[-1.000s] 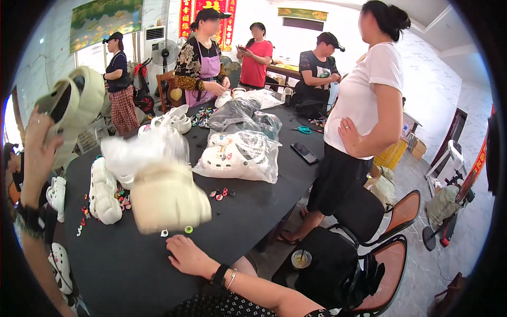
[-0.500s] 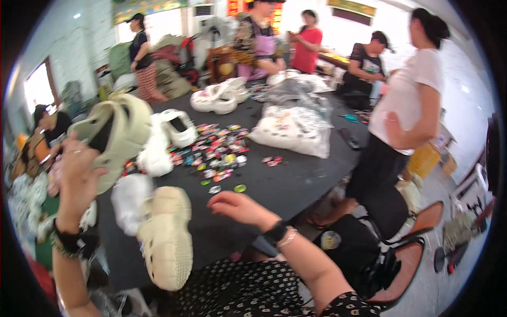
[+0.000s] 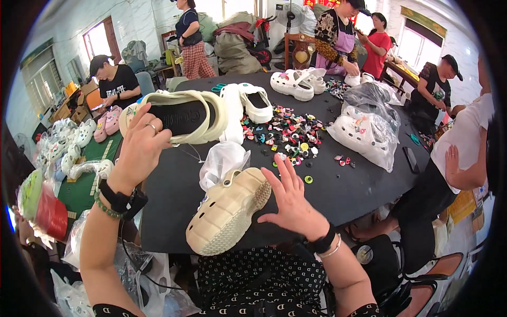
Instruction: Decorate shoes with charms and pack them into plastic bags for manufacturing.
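Observation:
My left hand (image 3: pixel 138 150) grips a cream clog (image 3: pixel 214 113) by its side, thumb inside over the dark insole; the clog is raised over the table's left part. A second cream clog (image 3: pixel 224 216) lies tilted on the near table edge, its textured sole partly towards me. Beside that sole is my right hand (image 3: pixel 296 208), fingers spread and holding nothing; whether a fingertip touches the clog I cannot tell. Behind the second clog sits a crumpled white plastic bag (image 3: pixel 222 161). Small colourful shoe charms (image 3: pixel 290 132) lie scattered beyond my right hand.
White clogs (image 3: pixel 256 103) stand on the black table (image 3: pixel 338 195), with another decorated pair (image 3: pixel 293 84) farther back. A bagged clog (image 3: pixel 359 132) and a phone (image 3: pixel 411 159) are at the right. Several people stand or sit around. Bagged clogs (image 3: pixel 68 145) cover a green surface at left.
My view has swung left. The clog in my left hand has turned from upright to lying sideways, opening towards me. My right hand's fingers have gone from curled to spread, closer to the second clog.

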A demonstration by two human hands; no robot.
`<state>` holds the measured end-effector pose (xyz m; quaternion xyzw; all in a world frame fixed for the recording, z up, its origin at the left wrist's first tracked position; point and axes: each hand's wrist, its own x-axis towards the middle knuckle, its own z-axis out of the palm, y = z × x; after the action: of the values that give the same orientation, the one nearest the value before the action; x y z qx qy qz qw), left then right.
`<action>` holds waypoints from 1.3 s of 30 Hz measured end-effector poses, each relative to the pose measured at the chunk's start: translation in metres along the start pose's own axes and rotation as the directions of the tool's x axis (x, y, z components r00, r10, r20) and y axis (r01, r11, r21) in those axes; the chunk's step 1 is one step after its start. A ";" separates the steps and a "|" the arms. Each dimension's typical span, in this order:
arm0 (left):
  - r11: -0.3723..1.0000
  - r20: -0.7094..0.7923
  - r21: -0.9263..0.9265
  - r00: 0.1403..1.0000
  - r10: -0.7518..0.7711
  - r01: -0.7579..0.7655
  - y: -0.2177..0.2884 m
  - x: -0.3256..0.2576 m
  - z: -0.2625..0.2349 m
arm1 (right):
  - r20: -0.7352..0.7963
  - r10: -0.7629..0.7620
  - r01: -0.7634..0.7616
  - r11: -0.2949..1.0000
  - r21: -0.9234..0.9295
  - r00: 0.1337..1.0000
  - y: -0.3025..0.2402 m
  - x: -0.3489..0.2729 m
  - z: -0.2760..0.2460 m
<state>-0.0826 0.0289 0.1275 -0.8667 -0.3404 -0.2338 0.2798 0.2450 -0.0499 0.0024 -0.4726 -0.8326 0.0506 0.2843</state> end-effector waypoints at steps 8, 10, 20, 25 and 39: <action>1.000 0.039 -0.003 0.999 0.023 -0.023 0.003 -0.011 -0.002 | 0.109 0.003 -0.024 0.981 0.193 0.994 0.025 0.014 0.021; 1.000 0.051 0.020 0.999 0.012 -0.014 0.000 -0.016 0.001 | 0.070 0.020 -0.031 0.986 0.164 0.997 0.022 0.006 0.005; 0.997 0.190 0.034 0.980 0.063 -0.071 0.001 -0.020 0.026 | 0.135 -0.072 0.049 0.985 0.164 0.988 0.002 -0.026 -0.032; 0.955 0.391 0.083 0.891 0.231 -0.284 -0.005 -0.015 0.016 | 0.073 -0.165 0.168 0.985 -0.035 0.984 -0.016 -0.020 -0.083; 0.750 0.396 -0.202 0.648 0.651 -0.630 0.054 -0.028 0.022 | 0.117 -0.282 0.302 0.806 -0.509 0.952 -0.034 -0.031 -0.004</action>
<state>-0.0568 -0.0029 0.0771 -0.9661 -0.0613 0.0758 0.2389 0.2334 -0.0941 0.0044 -0.3973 -0.8825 -0.2126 0.1349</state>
